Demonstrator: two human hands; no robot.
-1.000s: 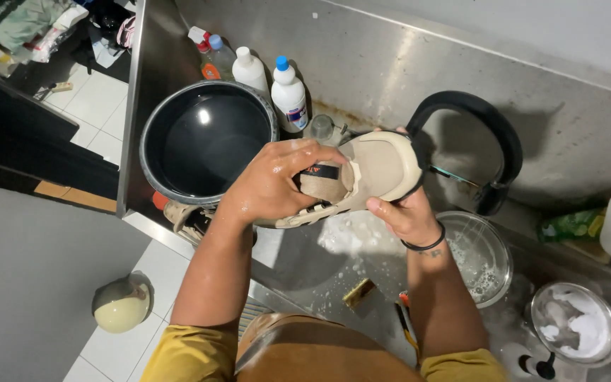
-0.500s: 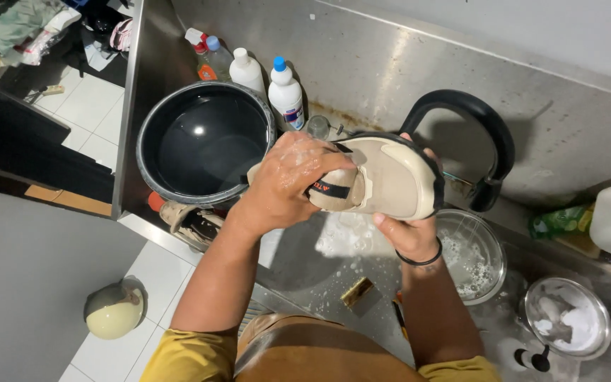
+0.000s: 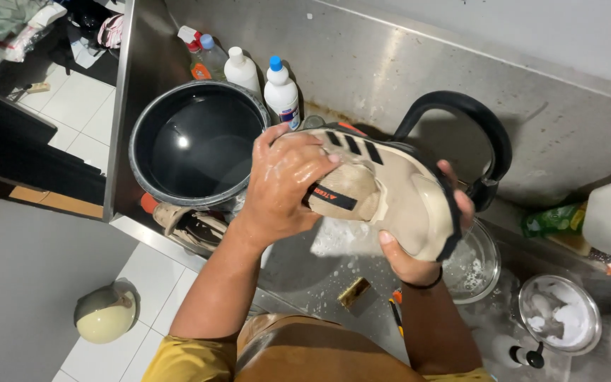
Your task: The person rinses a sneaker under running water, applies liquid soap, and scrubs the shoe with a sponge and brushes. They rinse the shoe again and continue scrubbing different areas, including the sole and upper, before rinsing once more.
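Both hands are holding 1 beige fabric sports shoe with 3 black stripes in the air above the stainless steel sink basin, just in front of the black loop handle. The left hand, wet and soapy, is lying over the heel end, its fingers curling closed around the upper. The right hand is cupping the toe end from beneath, fingers closing on the shoe's far side and thumb on the near side. The shoe's long axis is running left to right, heel toward the left hand and toe dipping toward the right hand. The sole is facing away and cannot be seen. White foam is lying below the shoe, partly hidden. A dark round basin is standing to the left.
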